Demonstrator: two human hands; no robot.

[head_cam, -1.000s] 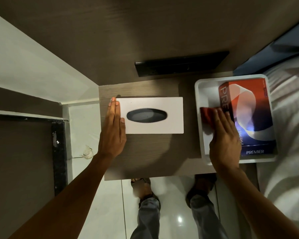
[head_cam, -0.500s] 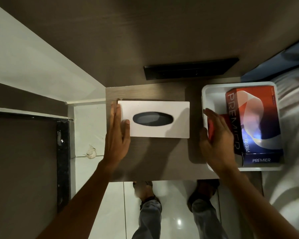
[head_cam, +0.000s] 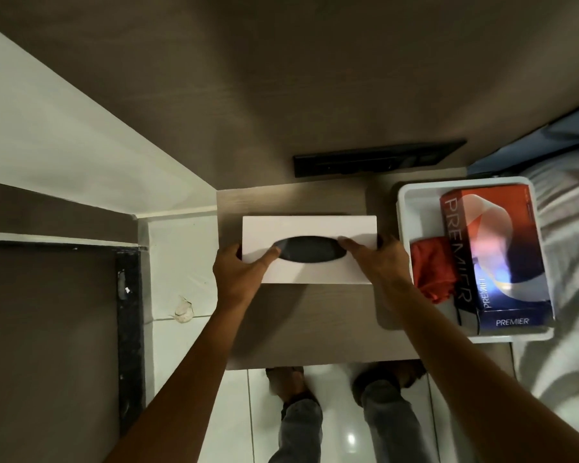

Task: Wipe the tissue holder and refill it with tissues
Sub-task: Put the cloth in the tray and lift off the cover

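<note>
A white tissue holder (head_cam: 310,228) with a dark oval slot lies on the small wooden table (head_cam: 315,322). My left hand (head_cam: 239,279) grips its left end, thumb on top beside the slot. My right hand (head_cam: 380,262) grips its right end, thumb at the slot's other end. A red cloth (head_cam: 432,269) lies loose in the white tray (head_cam: 411,208) at the right. Beside the cloth in the tray sits a red and blue tissue box (head_cam: 502,255) marked PREMIER.
A black panel (head_cam: 378,158) is set in the wooden wall behind the table. White bedding (head_cam: 569,262) lies to the right. A white tiled floor (head_cam: 181,255) with a crumpled scrap (head_cam: 184,310) is at left; my feet stand below the table's front edge.
My right hand left the red cloth in the tray and moved left onto the holder's right end. My left hand shifted from lying flat beside the holder to gripping its left end.
</note>
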